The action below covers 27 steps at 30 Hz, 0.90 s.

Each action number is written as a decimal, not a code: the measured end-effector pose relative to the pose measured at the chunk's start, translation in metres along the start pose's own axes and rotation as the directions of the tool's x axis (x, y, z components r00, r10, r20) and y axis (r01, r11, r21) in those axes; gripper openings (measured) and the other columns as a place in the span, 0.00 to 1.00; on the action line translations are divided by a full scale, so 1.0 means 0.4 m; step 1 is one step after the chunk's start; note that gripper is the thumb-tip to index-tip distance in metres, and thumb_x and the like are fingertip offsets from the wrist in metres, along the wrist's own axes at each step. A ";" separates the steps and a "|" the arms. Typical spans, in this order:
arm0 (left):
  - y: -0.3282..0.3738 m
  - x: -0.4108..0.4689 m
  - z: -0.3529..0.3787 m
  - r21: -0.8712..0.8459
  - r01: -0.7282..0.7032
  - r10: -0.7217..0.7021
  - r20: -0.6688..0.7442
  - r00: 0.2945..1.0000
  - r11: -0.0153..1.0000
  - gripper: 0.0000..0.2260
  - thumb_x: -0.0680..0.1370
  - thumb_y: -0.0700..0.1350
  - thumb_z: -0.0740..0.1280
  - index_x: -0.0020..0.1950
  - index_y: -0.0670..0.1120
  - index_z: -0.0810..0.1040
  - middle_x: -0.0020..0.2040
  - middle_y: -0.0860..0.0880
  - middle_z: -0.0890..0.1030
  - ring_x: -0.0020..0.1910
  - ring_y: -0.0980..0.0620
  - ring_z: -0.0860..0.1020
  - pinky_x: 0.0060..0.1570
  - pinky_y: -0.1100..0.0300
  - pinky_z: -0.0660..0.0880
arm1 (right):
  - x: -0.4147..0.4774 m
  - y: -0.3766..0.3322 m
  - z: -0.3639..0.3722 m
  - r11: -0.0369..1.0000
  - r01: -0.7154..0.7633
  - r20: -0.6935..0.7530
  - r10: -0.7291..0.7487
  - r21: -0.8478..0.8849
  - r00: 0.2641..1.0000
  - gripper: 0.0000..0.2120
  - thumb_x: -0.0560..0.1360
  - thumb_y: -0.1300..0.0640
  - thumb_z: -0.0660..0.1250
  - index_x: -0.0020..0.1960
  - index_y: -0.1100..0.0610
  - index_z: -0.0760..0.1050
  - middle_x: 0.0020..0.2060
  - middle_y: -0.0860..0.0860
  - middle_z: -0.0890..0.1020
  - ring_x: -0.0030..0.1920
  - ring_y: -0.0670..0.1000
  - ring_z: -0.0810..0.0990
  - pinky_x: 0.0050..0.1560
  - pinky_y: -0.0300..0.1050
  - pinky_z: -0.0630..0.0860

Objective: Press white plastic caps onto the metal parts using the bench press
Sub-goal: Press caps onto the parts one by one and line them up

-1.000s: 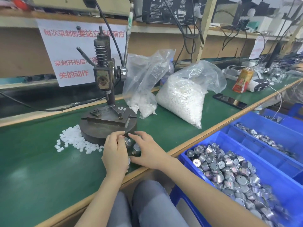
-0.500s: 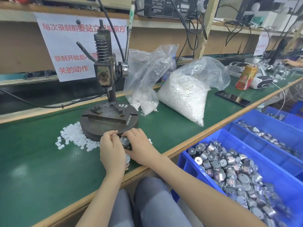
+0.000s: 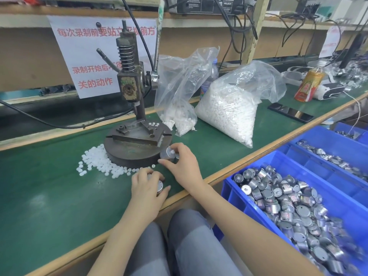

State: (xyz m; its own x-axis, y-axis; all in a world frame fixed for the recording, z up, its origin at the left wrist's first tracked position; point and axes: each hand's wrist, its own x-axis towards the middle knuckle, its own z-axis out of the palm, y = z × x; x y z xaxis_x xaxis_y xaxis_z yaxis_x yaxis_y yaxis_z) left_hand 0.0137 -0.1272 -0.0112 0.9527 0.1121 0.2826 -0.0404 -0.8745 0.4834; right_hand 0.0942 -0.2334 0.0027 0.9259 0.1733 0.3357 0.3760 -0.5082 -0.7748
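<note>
The bench press (image 3: pixel 130 84) stands on a round dark base (image 3: pixel 135 150) on the green mat. Loose white plastic caps (image 3: pixel 97 164) lie scattered left and front of the base. My right hand (image 3: pixel 183 164) pinches a small round metal part (image 3: pixel 169 153) beside the base's right front edge. My left hand (image 3: pixel 147 188) rests nearer the table edge, fingers curled over other metal parts (image 3: pixel 159 186) lying on the mat. Most of those parts are hidden under the hand.
Two clear bags of white caps (image 3: pixel 229 116) sit right of the press. Blue bins (image 3: pixel 235 188) of metal parts stand at the right, beyond the table edge. A phone (image 3: pixel 290 114), a bottle (image 3: pixel 309 82) and cables lie further back.
My right hand has lifted one metal part up and right toward the press base. My left hand has drawn back toward the table edge, staying over the other parts.
</note>
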 end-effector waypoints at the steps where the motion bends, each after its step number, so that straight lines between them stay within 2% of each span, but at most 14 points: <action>1: 0.007 0.005 0.001 0.006 -0.010 0.010 -0.013 1.000 1.000 0.10 0.73 0.43 0.71 0.49 0.39 0.77 0.56 0.40 0.70 0.56 0.41 0.65 0.58 0.56 0.59 | -0.002 -0.004 -0.002 1.000 -0.004 -0.006 0.004 0.022 1.000 0.19 0.69 0.50 0.73 0.54 0.56 0.71 0.50 0.49 0.76 0.52 0.49 0.73 0.48 0.34 0.66; 3: 0.026 0.021 0.003 0.033 -0.012 0.014 -0.045 0.999 0.999 0.07 0.71 0.39 0.71 0.43 0.35 0.77 0.51 0.37 0.72 0.51 0.40 0.67 0.54 0.53 0.61 | -0.006 -0.010 -0.009 0.998 -0.008 -0.023 0.009 0.066 1.000 0.19 0.69 0.50 0.73 0.55 0.56 0.72 0.50 0.48 0.77 0.52 0.47 0.73 0.48 0.32 0.65; 5: 0.051 0.040 0.008 0.018 -0.016 0.017 -0.083 0.996 1.000 0.05 0.69 0.35 0.71 0.40 0.34 0.77 0.48 0.37 0.73 0.49 0.39 0.68 0.52 0.53 0.61 | -0.016 -0.009 -0.025 0.993 -0.015 -0.048 0.021 0.114 0.999 0.19 0.69 0.50 0.73 0.55 0.55 0.72 0.50 0.47 0.76 0.51 0.45 0.73 0.47 0.30 0.64; 9: 0.153 0.083 0.036 -0.159 -0.061 0.033 -0.177 0.984 0.985 0.03 0.68 0.34 0.70 0.38 0.37 0.76 0.43 0.43 0.70 0.48 0.42 0.68 0.47 0.61 0.56 | -0.041 0.033 -0.104 0.973 -0.024 -0.204 0.072 0.229 0.976 0.17 0.68 0.52 0.74 0.51 0.46 0.69 0.46 0.39 0.75 0.46 0.37 0.72 0.46 0.24 0.65; 11: 0.237 0.110 0.073 -0.252 -0.120 0.079 -0.167 0.983 0.960 0.05 0.69 0.37 0.70 0.36 0.38 0.74 0.42 0.47 0.69 0.47 0.45 0.67 0.46 0.63 0.56 | -0.041 0.073 -0.182 0.958 -0.032 -0.319 0.127 0.286 0.939 0.18 0.67 0.53 0.75 0.47 0.41 0.68 0.45 0.38 0.75 0.47 0.33 0.72 0.46 0.23 0.66; 14: 0.369 0.153 0.156 -0.346 -0.195 0.170 -0.102 0.980 0.918 0.07 0.71 0.41 0.70 0.38 0.39 0.75 0.43 0.50 0.67 0.46 0.50 0.63 0.46 0.63 0.58 | -0.032 0.161 -0.323 0.955 -0.086 -0.445 0.210 0.283 0.870 0.17 0.66 0.52 0.75 0.46 0.43 0.68 0.42 0.37 0.75 0.44 0.30 0.72 0.43 0.23 0.66; 16: 0.446 0.178 0.229 -0.315 -0.260 0.268 -0.019 0.963 0.913 0.06 0.72 0.42 0.68 0.42 0.39 0.76 0.45 0.48 0.69 0.49 0.48 0.65 0.50 0.62 0.59 | -0.038 0.237 -0.411 0.954 -0.173 -0.504 0.277 0.243 0.818 0.17 0.67 0.51 0.75 0.48 0.48 0.69 0.41 0.37 0.74 0.44 0.31 0.72 0.42 0.22 0.65; 18: 0.512 0.192 0.307 -0.234 -0.329 0.358 0.094 0.929 0.915 0.07 0.73 0.43 0.66 0.47 0.40 0.77 0.51 0.45 0.72 0.53 0.44 0.67 0.54 0.61 0.59 | -0.056 0.319 -0.479 0.939 -0.274 -0.536 0.345 0.210 0.771 0.17 0.67 0.51 0.75 0.49 0.50 0.68 0.41 0.37 0.73 0.44 0.38 0.74 0.42 0.26 0.65; 21: 0.591 0.196 0.407 -0.170 -0.410 0.440 0.219 0.871 0.896 0.10 0.74 0.44 0.64 0.51 0.41 0.76 0.56 0.44 0.72 0.57 0.43 0.67 0.58 0.57 0.59 | -0.099 0.435 -0.543 0.882 -0.438 -0.520 0.461 0.177 0.719 0.17 0.68 0.52 0.74 0.48 0.52 0.68 0.43 0.44 0.75 0.45 0.48 0.74 0.44 0.38 0.66; 25: 0.656 0.197 0.521 -0.129 -0.496 0.507 0.362 0.782 0.858 0.10 0.75 0.46 0.63 0.51 0.41 0.76 0.56 0.43 0.73 0.57 0.42 0.67 0.59 0.55 0.61 | -0.154 0.555 -0.579 0.828 -0.555 -0.478 0.521 0.081 0.708 0.15 0.69 0.54 0.72 0.49 0.53 0.68 0.44 0.48 0.75 0.44 0.51 0.73 0.36 0.38 0.59; 27: 0.664 0.201 0.567 -0.123 -0.477 0.480 0.432 0.764 0.870 0.10 0.75 0.47 0.63 0.51 0.42 0.76 0.56 0.43 0.73 0.59 0.42 0.68 0.61 0.54 0.61 | -0.164 0.599 -0.584 0.809 -0.586 -0.455 0.538 0.042 0.710 0.14 0.69 0.56 0.72 0.51 0.55 0.70 0.46 0.51 0.76 0.48 0.53 0.74 0.39 0.40 0.60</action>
State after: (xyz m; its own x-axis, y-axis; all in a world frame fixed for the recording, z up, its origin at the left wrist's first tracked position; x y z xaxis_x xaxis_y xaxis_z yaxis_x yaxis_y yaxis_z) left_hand 0.1479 -0.4574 -0.0483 0.8384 -0.5376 0.0897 -0.5266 -0.7567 0.3874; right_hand 0.1151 -0.5637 -0.0798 0.8428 -0.5343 0.0650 -0.2371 -0.4770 -0.8463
